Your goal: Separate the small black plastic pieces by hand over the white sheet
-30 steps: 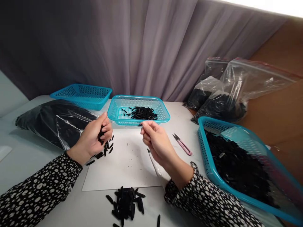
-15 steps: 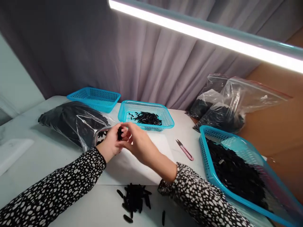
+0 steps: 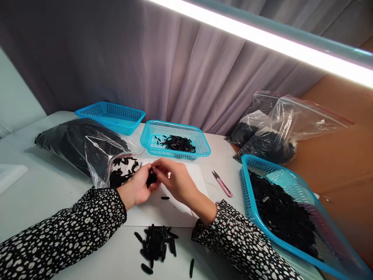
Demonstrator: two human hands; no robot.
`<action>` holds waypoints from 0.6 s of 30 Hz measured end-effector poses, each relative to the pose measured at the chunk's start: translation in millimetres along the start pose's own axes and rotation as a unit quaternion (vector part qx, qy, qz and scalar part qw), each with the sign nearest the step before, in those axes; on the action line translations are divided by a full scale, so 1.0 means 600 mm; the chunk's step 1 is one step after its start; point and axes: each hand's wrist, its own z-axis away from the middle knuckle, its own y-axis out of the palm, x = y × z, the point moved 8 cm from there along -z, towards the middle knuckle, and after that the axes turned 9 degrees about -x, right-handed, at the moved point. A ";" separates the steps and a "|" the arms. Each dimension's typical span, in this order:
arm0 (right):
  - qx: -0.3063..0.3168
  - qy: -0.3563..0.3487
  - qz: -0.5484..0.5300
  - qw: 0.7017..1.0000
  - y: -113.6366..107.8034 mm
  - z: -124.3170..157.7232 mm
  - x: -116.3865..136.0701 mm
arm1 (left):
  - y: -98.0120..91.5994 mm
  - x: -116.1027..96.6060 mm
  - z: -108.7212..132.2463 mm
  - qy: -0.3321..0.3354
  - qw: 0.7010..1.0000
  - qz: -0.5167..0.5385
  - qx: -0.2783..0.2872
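Note:
My left hand (image 3: pixel 141 183) is curled around a clump of small black elongated pieces (image 3: pixel 151 178). The thumb and fingertips of my right hand (image 3: pixel 175 181) are pinched together at the top of that clump; what lies between them is too small to make out. Below the hands, one loose black piece (image 3: pixel 165 198) and a few specks lie on a white sheet (image 3: pixel 180 214). A pile of the same fuzzy-looking black pieces (image 3: pixel 157 243) sits on the table nearer to me. Left of my left hand, more pieces (image 3: pixel 119 177) spill at the mouth of a plastic bag (image 3: pixel 72 146).
A blue basket (image 3: pixel 145 140) with black pieces stands behind the hands, another blue basket (image 3: pixel 110 120) at back left. Pink-handled thread snips (image 3: pixel 222 184) lie to the right. Beyond them are a large filled basket (image 3: pixel 244 186) and zip bags (image 3: pixel 271 144). A lamp (image 3: pixel 262 39) hangs overhead.
My hands have come slightly lower and the right fingertips have closed in on the clump. A loose black piece now shows on the white sheet. The view has shifted a little.

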 end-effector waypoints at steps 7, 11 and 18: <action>-0.108 0.176 -0.250 0.946 -0.051 0.060 -0.091 | 0.014 0.011 0.022 -0.013 0.984 -0.174 0.044; -0.144 0.235 -0.292 0.916 -0.061 0.077 -0.127 | 0.028 0.019 0.043 0.009 0.955 -0.282 0.085; -0.123 0.278 -0.345 0.888 -0.050 0.086 -0.140 | 0.050 0.028 0.065 0.048 0.919 -0.366 0.141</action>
